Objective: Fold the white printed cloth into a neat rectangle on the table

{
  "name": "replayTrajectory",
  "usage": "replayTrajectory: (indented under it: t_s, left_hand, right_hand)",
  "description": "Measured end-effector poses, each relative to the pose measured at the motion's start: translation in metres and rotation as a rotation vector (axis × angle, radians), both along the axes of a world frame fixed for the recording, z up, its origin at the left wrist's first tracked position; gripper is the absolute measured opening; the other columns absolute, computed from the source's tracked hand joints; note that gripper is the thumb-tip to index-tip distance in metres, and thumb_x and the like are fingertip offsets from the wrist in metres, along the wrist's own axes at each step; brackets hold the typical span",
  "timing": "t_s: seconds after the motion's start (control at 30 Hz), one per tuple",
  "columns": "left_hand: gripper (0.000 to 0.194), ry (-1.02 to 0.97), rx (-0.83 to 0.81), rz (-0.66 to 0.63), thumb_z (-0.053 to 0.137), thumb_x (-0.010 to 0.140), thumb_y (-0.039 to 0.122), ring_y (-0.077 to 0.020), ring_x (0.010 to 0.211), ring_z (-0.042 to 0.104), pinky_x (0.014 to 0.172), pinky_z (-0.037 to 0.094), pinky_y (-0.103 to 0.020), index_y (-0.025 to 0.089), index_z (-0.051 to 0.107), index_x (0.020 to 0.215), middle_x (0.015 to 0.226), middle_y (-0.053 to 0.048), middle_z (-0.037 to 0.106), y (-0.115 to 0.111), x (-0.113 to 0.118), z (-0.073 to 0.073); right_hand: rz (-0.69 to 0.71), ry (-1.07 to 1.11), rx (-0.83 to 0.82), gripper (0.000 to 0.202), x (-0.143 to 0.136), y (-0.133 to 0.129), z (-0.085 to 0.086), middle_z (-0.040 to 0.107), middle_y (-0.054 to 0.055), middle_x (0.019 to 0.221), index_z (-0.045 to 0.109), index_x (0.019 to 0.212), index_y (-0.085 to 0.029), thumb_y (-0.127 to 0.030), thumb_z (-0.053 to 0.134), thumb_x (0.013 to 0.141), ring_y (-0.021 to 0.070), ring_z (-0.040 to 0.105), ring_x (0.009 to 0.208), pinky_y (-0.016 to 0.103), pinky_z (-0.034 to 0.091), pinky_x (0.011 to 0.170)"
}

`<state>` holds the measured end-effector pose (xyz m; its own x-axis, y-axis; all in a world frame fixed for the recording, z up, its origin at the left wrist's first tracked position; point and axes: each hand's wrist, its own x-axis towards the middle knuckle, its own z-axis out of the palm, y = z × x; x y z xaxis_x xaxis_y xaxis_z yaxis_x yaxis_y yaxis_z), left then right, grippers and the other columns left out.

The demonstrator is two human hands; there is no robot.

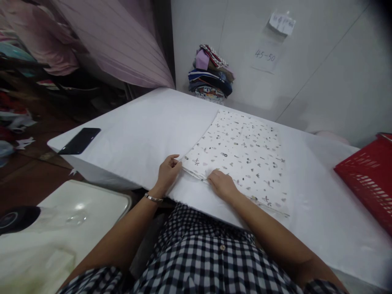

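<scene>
A white cloth with small grey printed figures [245, 157] lies folded flat in layers on the white-covered table [134, 130]. At its near left corner, my left hand [168, 173] pinches the edge between thumb and fingers; a bracelet circles that wrist. My right hand [222, 184] rests on the near edge of the cloth, a little right of the left hand, its fingers curled over the layers there. Between the two hands the stacked edges of the cloth show.
A black phone [80, 141] lies at the table's left end. Folded clothes [211, 75] are piled beyond the far edge by the wall. A red basket [370, 175] stands at the right. A white stool [88, 208] holds a bottle. A person in pink [52, 38] is at upper left.
</scene>
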<state>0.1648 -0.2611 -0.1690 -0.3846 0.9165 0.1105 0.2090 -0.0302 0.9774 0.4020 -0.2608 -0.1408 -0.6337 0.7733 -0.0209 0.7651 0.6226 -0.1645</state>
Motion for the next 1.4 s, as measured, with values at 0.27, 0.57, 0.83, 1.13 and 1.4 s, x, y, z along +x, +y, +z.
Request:
replayTrajectory:
  t_s: [0.27,0.57,0.83,1.13,1.4]
  left_hand:
    - [0.039,-0.034,-0.002,-0.009,0.063,0.068,0.034,-0.0117,0.059,0.05,0.057,0.039,-0.025,0.019,0.059,0.104,0.069,0.004,0.057,-0.001,0.0,0.001]
    - [0.038,-0.02,0.008,-0.011,0.063,0.068,0.035,-0.0121,0.06,0.05,0.059,0.039,-0.027,0.019,0.059,0.103,0.068,0.004,0.057,0.0,-0.001,0.0]
    - [0.038,0.0,-0.002,-0.02,0.061,0.069,0.035,-0.0124,0.061,0.051,0.06,0.039,-0.026,0.019,0.058,0.104,0.069,0.004,0.056,-0.001,-0.001,0.0]
    - [0.037,-0.004,0.006,-0.009,0.062,0.069,0.032,-0.0119,0.06,0.052,0.061,0.04,-0.026,0.019,0.059,0.104,0.068,0.004,0.057,0.0,-0.001,-0.001]
    - [0.039,-0.016,0.007,-0.02,0.062,0.069,0.034,-0.0122,0.062,0.051,0.061,0.04,-0.026,0.018,0.058,0.105,0.069,0.004,0.057,0.001,-0.002,-0.003]
  right_hand:
    - [0.055,-0.129,0.014,0.029,-0.005,-0.006,0.008,0.061,0.009,0.103,0.061,0.098,-0.017,-0.026,0.033,0.099,0.0189,0.054,0.091,0.028,0.04,0.067]
    - [-0.01,-0.082,-0.045,0.026,-0.007,-0.005,0.009,0.06,0.008,0.108,0.061,0.103,-0.019,-0.029,0.038,0.099,0.0189,0.053,0.098,0.027,0.042,0.07]
    - [0.025,0.006,-0.056,0.026,0.001,0.001,0.004,0.061,0.006,0.105,0.063,0.1,-0.02,-0.025,0.038,0.098,0.0165,0.054,0.092,0.026,0.041,0.072]
    - [0.041,-0.08,0.002,0.021,-0.002,-0.003,0.007,0.061,0.008,0.105,0.06,0.1,-0.02,-0.019,0.04,0.095,0.0186,0.053,0.092,0.026,0.04,0.065]
    - [0.074,-0.116,0.041,0.021,-0.002,-0.006,0.009,0.061,0.008,0.103,0.06,0.098,-0.019,-0.019,0.039,0.096,0.0182,0.053,0.089,0.026,0.038,0.065]
